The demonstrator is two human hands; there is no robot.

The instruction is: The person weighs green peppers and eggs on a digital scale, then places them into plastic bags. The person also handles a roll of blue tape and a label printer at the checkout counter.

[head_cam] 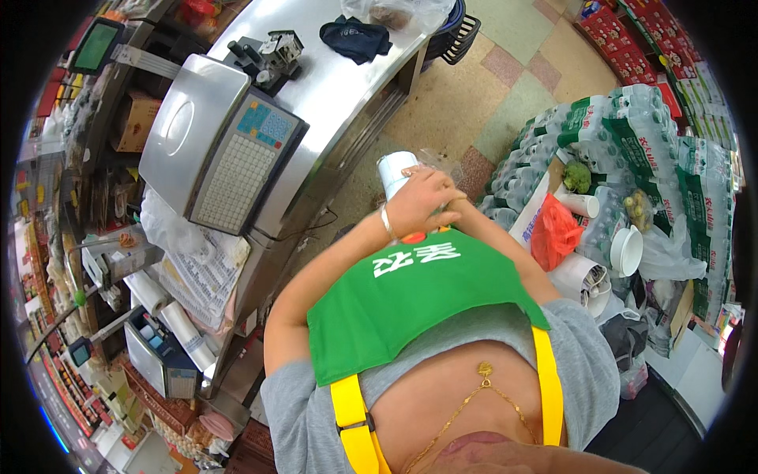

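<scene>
Before my chest, above the top of a green apron [426, 278] with yellow straps, my hands are crossed together. My left hand [423, 198], with a silver bracelet at its wrist, lies bent over my right hand and wrist; whether it grips anything is hidden. My right hand [459, 200] is mostly covered by it. A fingertip shows against a white cylindrical object [397, 166], which seems to be held by my right hand. Clear plastic film [438, 159] sticks out just beyond the fingers.
At left, a scale with a keypad [240, 163] stands on a metal counter [331, 83] with a dark cloth [355, 40]. Wrapped water bottles [639, 136] are stacked at right, near a red plastic bag [553, 231], broccoli [576, 176] and a white tub [626, 251]. A dark basket [459, 38] stands beyond the counter.
</scene>
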